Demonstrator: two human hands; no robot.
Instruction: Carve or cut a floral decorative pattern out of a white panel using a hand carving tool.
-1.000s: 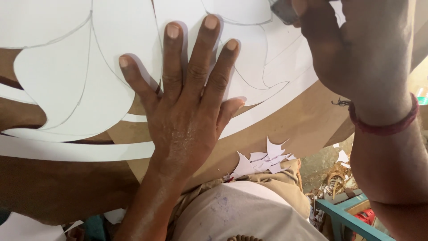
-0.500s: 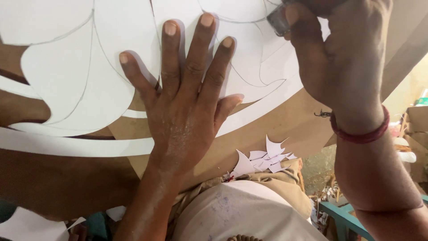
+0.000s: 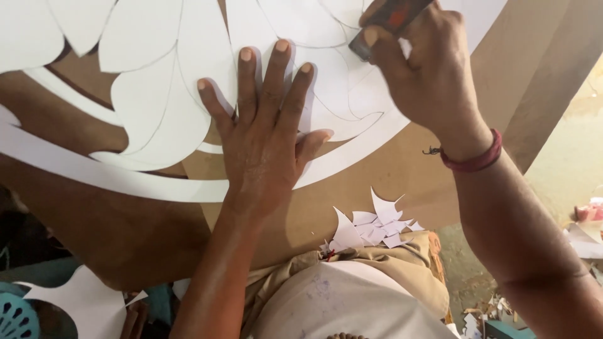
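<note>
Two hands are at work on one sheet of white paper, cut into broad petal shapes with pencilled outlines, lying on a brown board. The left hand lies flat on the sheet with all five fingers spread wide, holding nothing, only pressing down. The right hand is closed round one cutter, dark with a reddish body, its lower end touching the paper near the top edge of the view. One red band circles the right wrist. A small heap of white scraps, pointed and curved, too jumbled to count, lies at the board's near edge.
</note>
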